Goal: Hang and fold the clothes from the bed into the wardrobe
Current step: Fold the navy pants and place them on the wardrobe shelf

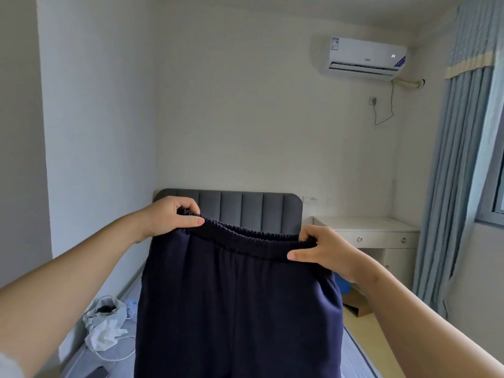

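Note:
A pair of dark navy trousers [240,309] with an elastic waistband hangs in front of me, held up above the bed [351,353]. My left hand [171,216] pinches the waistband at its left end. At the right end, my right hand [324,249] grips the same band, a little lower. The legs drop straight down out of the frame and hide most of the bed. No wardrobe is in view.
A grey padded headboard [245,208] stands against the far wall. A white plastic bag [105,320], a white cable and a dark phone [98,373] lie on the bed at left. A white desk [381,236] and blue curtains [458,173] are at right, cardboard on the floor.

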`<action>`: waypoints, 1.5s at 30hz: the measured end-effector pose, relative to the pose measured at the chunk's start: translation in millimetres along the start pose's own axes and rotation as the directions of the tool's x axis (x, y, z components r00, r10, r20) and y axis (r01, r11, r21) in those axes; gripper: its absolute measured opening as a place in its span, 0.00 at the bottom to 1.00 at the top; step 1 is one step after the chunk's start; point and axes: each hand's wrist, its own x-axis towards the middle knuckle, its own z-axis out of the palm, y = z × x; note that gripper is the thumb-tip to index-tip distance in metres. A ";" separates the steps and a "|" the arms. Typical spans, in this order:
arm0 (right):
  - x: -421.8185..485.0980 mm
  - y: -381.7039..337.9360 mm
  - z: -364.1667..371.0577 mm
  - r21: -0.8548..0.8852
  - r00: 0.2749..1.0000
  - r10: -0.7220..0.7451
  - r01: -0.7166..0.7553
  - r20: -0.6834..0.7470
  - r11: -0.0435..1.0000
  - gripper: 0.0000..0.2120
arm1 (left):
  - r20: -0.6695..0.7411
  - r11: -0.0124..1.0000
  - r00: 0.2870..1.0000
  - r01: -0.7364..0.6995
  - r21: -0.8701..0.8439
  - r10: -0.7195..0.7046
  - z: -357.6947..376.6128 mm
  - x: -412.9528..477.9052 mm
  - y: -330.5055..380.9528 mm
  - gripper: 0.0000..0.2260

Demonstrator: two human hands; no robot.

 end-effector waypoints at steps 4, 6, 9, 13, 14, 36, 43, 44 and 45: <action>5.7 -7.2 14.4 0.081 0.989 -0.025 0.037 -0.143 0.996 0.19 | -0.057 0.999 0.998 0.020 0.048 -0.017 -7.1 -7.1 -1.1 0.08; 6.6 -10.3 21.2 0.254 0.986 0.010 0.033 -0.166 0.967 0.19 | -0.037 0.995 0.999 0.024 0.095 -0.021 -13.3 -13.8 -0.7 0.09; 8.0 -17.7 29.5 0.472 0.989 0.053 0.020 -0.139 0.882 0.20 | -0.031 0.994 0.999 0.039 0.104 -0.036 -22.0 -23.7 -3.8 0.12; 8.5 -28.7 38.5 0.575 0.992 0.088 -0.020 -0.090 0.818 0.20 | -0.028 0.995 0.999 0.035 -0.093 -0.037 -20.8 -31.4 -6.4 0.18; 7.2 -30.9 39.3 0.605 0.993 0.102 -0.043 -0.063 0.795 0.19 | -0.002 0.983 0.999 0.034 -0.183 -0.035 -20.3 -33.1 -7.1 0.18; -9.4 -42.3 69.3 -0.684 0.997 -0.031 0.073 0.073 0.725 0.09 | 0.182 0.817 0.982 -0.145 0.558 0.050 30.2 -34.8 -5.5 0.11; -14.9 -37.1 65.5 -0.555 0.999 -0.036 0.016 -0.025 0.832 0.02 | 0.226 0.767 0.963 -0.253 0.589 0.145 29.5 -41.0 0.7 0.09; -16.4 -36.6 64.7 -0.544 0.998 -0.058 0.033 -0.030 0.839 0.05 | 0.238 0.763 0.960 -0.261 0.591 0.144 30.5 -39.9 0.6 0.13; -18.5 -36.4 63.8 -0.535 0.998 -0.068 0.050 -0.013 0.843 0.11 | 0.241 0.762 0.959 -0.265 0.591 0.146 31.9 -38.5 1.0 0.13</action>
